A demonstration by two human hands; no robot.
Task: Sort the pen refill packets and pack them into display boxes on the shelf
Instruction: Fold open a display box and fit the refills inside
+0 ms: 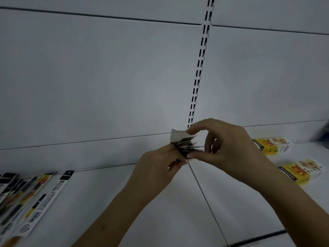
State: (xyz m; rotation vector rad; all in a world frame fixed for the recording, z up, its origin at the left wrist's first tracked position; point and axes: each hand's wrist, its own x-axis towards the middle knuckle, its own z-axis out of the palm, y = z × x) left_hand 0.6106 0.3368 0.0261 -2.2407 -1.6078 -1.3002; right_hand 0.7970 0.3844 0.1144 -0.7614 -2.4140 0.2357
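Note:
A bunch of pen refill packets is held end-on above the white shelf, their top ends fanned out. My left hand grips the bunch from below. My right hand pinches the packet ends, its forefinger on a white flap at the top and its thumb at the bottom. Several more refill packets lie side by side on the shelf at the far left. Two yellow display boxes lie on the shelf at the right.
A white back panel with a slotted upright rises behind the shelf. A seam between shelf boards runs toward me under my hands. A dark blurred object sits at the right edge.

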